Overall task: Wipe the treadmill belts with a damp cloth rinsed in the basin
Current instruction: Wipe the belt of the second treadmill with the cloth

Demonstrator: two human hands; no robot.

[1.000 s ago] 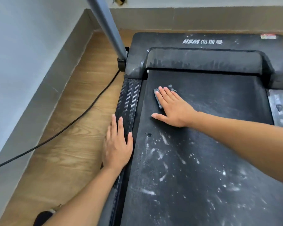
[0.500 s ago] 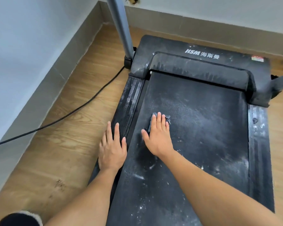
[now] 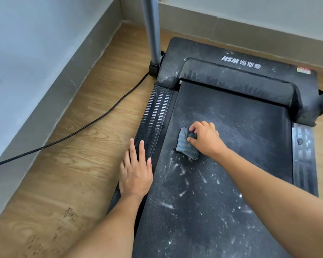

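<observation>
The treadmill belt was matt black with a fine grainy texture, streaked and speckled with white dust, and the cloth on it was a soft, crumpled blue-grey weave. The side rail looked like ribbed black plastic and the motor cover like dull, dusty plastic, while the post was smooth grey metal. The floor showed a wood grain with a faint sheen, scuffed in places.

Pale walls meet upper left, edged with grey skirting. A black cable crosses the wood-grain floor, which is scuffed or perhaps dirty at lower left.
</observation>
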